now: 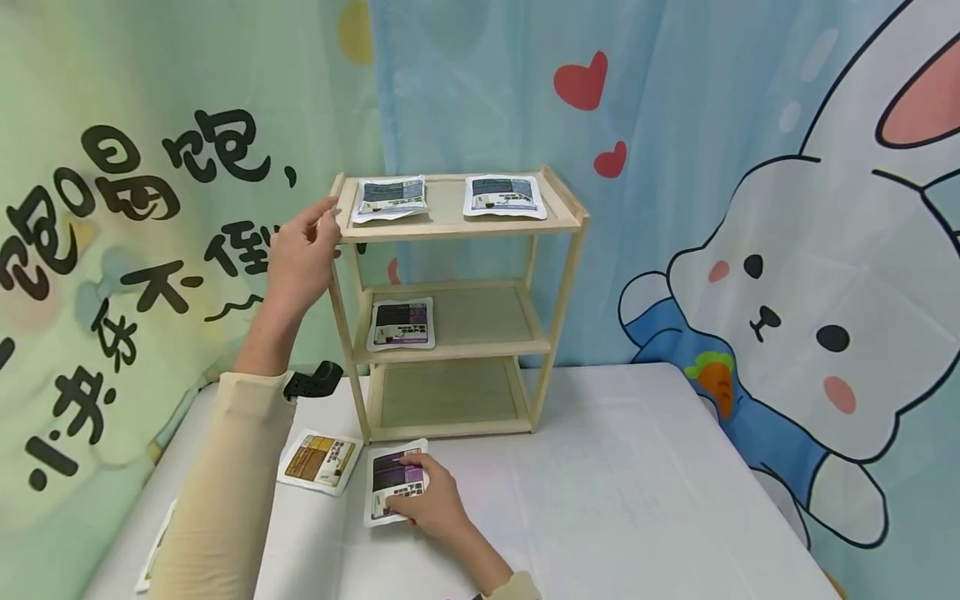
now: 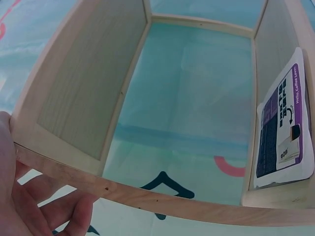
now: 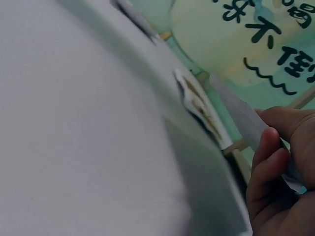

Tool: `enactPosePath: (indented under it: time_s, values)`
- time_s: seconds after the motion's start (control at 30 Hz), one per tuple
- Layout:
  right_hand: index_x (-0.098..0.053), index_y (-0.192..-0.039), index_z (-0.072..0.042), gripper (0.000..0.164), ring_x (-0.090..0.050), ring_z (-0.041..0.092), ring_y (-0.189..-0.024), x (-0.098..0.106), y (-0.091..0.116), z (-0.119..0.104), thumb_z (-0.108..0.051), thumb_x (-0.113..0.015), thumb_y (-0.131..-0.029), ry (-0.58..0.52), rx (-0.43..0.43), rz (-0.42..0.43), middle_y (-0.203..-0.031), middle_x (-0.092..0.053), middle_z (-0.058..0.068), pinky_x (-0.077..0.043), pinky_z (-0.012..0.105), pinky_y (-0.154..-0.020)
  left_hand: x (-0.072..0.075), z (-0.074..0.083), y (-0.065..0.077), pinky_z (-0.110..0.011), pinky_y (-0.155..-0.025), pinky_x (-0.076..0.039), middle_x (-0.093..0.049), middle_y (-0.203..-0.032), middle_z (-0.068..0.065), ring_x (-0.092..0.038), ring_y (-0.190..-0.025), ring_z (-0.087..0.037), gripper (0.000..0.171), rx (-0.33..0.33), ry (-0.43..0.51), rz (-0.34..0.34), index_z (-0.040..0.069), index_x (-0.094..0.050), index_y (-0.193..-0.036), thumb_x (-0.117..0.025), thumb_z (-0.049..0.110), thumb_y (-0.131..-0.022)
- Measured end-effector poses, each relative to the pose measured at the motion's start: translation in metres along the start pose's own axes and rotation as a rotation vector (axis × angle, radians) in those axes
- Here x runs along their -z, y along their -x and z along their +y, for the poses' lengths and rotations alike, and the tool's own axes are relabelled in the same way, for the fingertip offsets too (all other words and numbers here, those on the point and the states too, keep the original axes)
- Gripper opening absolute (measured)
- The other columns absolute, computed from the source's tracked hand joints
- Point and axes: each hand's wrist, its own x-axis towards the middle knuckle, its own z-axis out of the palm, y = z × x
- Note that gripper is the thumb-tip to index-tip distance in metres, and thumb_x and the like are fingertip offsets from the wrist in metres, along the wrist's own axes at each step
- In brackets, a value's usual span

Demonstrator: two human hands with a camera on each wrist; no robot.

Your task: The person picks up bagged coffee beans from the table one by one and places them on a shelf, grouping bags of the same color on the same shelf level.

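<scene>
A three-tier wooden shelf (image 1: 465,352) stands at the back of the table. My left hand (image 1: 303,254) grips the left end of its top tier; in the left wrist view, curled fingers (image 2: 74,209) show beside the wooden rail. My right hand (image 1: 438,504) pinches a purple-and-white coffee pouch (image 1: 386,479) by its right side, in front of the shelf's lower left corner. The right wrist view shows this pouch (image 3: 241,113) nearly edge-on, lifted off the table. Another purple pouch (image 1: 401,323) lies at the left of the middle tier.
Two blue-and-white pouches (image 1: 390,198) lie apart on the top tier. A brown-and-yellow pouch (image 1: 320,461) lies on the white table (image 1: 600,500), left of my right hand. Another pouch (image 1: 156,550) is partly hidden behind my left sleeve. Printed curtains hang behind the shelf.
</scene>
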Motion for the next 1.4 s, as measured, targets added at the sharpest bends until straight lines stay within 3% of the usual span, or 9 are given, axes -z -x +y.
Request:
enactPosePath:
  time_s: [0.3, 0.53, 0.8, 1.07, 1.4]
  values:
    - [-0.060, -0.122, -0.003, 0.058, -0.051, 0.012, -0.050, 0.034, 0.011, -0.032, -0.004, -0.081, -0.068, 0.065, 0.026, -0.024, -0.090, -0.059, 0.019, -0.045, 0.027, -0.039, 0.000, 0.000, 0.001, -0.036, -0.074, -0.052, -0.060, -0.126, -0.017, -0.067, -0.092, -0.029, 0.052, 0.004, 0.005, 0.004, 0.018, -0.051, -0.144, -0.037, 0.041, -0.099]
    - [-0.059, -0.125, -0.006, 0.058, -0.051, 0.012, -0.052, 0.061, 0.016, -0.057, -0.008, -0.080, -0.071, 0.114, 0.033, 0.006, -0.092, -0.058, 0.020, -0.044, 0.026, -0.042, 0.000, -0.001, 0.000, -0.030, -0.059, -0.042, -0.063, -0.121, -0.015, -0.062, -0.084, -0.027, 0.052, 0.002, -0.033, 0.024, 0.020, -0.053, -0.143, -0.037, 0.043, -0.098]
    - [-0.058, -0.128, -0.006, 0.057, -0.055, 0.013, -0.061, 0.084, 0.020, -0.077, -0.008, -0.080, -0.075, 0.055, 0.023, 0.073, -0.102, -0.058, 0.018, -0.047, 0.027, -0.049, 0.002, -0.003, 0.005, -0.035, -0.060, -0.036, -0.063, -0.123, -0.016, -0.054, -0.088, -0.025, 0.052, 0.016, -0.046, 0.028, 0.019, -0.053, -0.142, -0.036, 0.043, -0.098]
    - [-0.061, -0.129, -0.012, 0.052, -0.048, 0.014, -0.057, 0.111, 0.010, -0.104, -0.008, -0.078, -0.080, 0.040, 0.030, 0.104, -0.100, -0.058, 0.015, -0.039, 0.025, -0.045, 0.001, -0.002, 0.003, -0.033, -0.055, -0.034, -0.064, -0.120, -0.015, -0.052, -0.080, -0.024, 0.053, 0.002, -0.041, 0.045, 0.020, -0.053, -0.142, -0.037, 0.044, -0.098]
    - [-0.057, -0.133, -0.010, 0.053, -0.038, 0.012, -0.049, 0.141, -0.011, -0.138, -0.005, -0.074, -0.083, 0.000, 0.062, 0.096, -0.102, -0.058, 0.015, -0.035, 0.024, -0.045, -0.002, 0.001, 0.001, -0.031, -0.050, -0.032, -0.065, -0.115, -0.015, -0.051, -0.075, -0.023, 0.052, -0.009, -0.043, 0.037, 0.020, -0.053, -0.142, -0.037, 0.044, -0.098]
